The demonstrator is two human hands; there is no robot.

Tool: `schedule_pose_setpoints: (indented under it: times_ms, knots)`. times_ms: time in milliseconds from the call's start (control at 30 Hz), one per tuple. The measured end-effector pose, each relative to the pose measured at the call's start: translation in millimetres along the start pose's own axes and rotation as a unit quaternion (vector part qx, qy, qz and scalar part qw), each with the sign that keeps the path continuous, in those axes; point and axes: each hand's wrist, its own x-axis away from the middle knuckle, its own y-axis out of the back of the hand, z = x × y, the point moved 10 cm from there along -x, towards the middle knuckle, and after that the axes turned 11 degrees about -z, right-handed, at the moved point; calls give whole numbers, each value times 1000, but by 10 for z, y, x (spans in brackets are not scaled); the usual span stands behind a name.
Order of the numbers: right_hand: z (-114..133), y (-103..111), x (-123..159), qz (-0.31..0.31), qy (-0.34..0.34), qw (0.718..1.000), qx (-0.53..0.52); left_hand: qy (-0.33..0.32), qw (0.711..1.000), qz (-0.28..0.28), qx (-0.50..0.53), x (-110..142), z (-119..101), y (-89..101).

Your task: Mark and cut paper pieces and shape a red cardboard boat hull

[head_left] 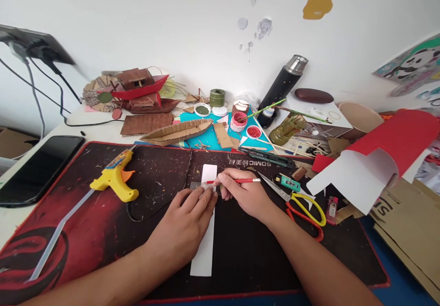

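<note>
A narrow white paper strip lies lengthwise on the dark desk mat. Across its upper part sits a short clear ruler, mostly covered by my fingers. My left hand rests flat over ruler and strip, fingers stretched out and pressing down. In my right hand a red pencil is pinched, its tip pointing left, close to the ruler's edge and my left fingertips. Scissors with yellow and red handles lie just right of my right hand, beside a green lighter.
A yellow hot glue gun with a long glue stick lies left, near a phone. Behind are a cardboard boat, painted model boats, paint pots, a box cutter and a black thermos. Rolled red paper stands right.
</note>
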Motion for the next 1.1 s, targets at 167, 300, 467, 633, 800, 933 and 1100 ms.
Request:
schedule_pose_setpoints:
  times_ms: [167,300,467,633,800,933,1100]
  knots:
    - [34,90,27,-14,20,999,33,0,1000,2,1,2,7,-2]
    - [33,191,62,-28,20,998,57,0,1000,7,0,7,10,-10]
    - [102,303,99,-45,34,995,85,1,1000,-12,7,-8,18,27]
    - [171,401,114,-71,46,991,99,3,1000,-17,10,-28,28,45]
    - [219,482,136,-98,54,993,42,-1,999,-34,7,-51,25,104]
    - [270,498,153,-107,74,990,47,-14,999,-36,12,-53,0,142]
    - [303,527,149,-121,114,983,80,3,998,-55,10,-48,32,162]
